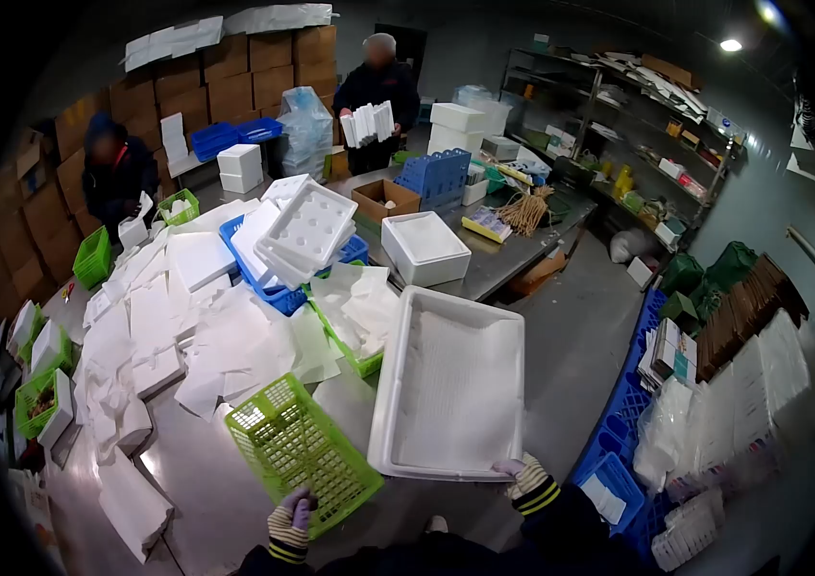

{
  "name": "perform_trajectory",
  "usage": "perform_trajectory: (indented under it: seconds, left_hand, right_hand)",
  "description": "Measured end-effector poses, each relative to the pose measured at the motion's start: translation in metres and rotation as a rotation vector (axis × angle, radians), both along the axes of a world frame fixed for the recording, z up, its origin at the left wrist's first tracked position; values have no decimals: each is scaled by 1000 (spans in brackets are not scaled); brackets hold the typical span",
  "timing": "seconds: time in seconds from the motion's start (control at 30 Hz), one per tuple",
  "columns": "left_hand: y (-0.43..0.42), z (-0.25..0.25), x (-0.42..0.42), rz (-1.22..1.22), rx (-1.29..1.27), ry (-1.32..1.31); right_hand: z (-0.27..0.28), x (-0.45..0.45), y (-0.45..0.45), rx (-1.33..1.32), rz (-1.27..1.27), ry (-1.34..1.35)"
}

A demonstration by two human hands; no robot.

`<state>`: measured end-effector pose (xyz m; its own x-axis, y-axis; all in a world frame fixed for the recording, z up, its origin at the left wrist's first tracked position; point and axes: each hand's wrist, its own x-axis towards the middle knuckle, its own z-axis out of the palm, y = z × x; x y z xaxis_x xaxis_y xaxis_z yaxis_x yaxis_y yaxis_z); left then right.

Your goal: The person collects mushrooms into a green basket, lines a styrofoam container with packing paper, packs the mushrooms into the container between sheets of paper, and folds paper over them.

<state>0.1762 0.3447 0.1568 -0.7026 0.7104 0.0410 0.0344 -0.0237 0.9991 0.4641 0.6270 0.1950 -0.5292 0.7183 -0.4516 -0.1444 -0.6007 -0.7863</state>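
Note:
My left hand [293, 519], in a striped glove, is closed on the near end of a green plastic basket [304, 453], which is tilted and shows its grid bottom. To its right, my right hand [524, 472], gloved the same way, grips the near right corner of a large white tray [455, 384]. The tray's inside faces me and looks bare. Beyond both lie white sheets [234, 336] and another green basket [354, 317] filled with white sheets.
White foam lids [306, 226] sit in a blue crate [282, 300]. A white foam box [425, 248] stands on the metal table [498, 278]. Two people [378, 86] [114, 173] work beyond. Blue crates [619, 485] line the right side, near shelves.

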Motion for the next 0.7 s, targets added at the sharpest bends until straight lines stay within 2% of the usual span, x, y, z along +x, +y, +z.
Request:
perform_trajectory:
  seconds: [0.03,0.1,0.17,0.23,0.3,0.33,0.37,0.4,0.47,0.57,0.6,0.7]
  left_hand:
    - [21,3,17,-40,-25,-23]
    - [62,-4,46,-115,-48,-66]
    - [87,-13,68,-203,-158,-55]
    - [111,-16,82,-265,-166,-114]
    - [129,-18,84,-344,-206,-120]
    - [135,-14,84,-332,-209,-161]
    - [143,-2,85,-318,-214,-205]
    - [152,5,79,-301,-228,-182]
    - [160,-12,71,-236,-217,-181]
    - [185,-13,61,-155,-217,-157]
    - [187,-32,53,-144,-299,-204]
    - [218,-36,41,-102,-226,-170]
  right_hand:
    - [-16,16,18,3,-63,-57]
    - [-29,49,61,96,-5,-113]
    - [-42,65,99,-24,-75,-213]
    - [-45,70,131,41,-8,-209]
    - [-34,60,164,-97,-89,-168]
    - [-35,52,179,-89,-105,-232]
    - [-49,44,195,81,-2,-187]
    - [-55,39,215,86,12,-183]
    - [-9,3,238,-112,-26,-111]
    - [-2,-38,294,-201,-92,-88]
    - [1,-53,308,-152,-55,-112]
    - [3,-89,366,-59,38,-63]
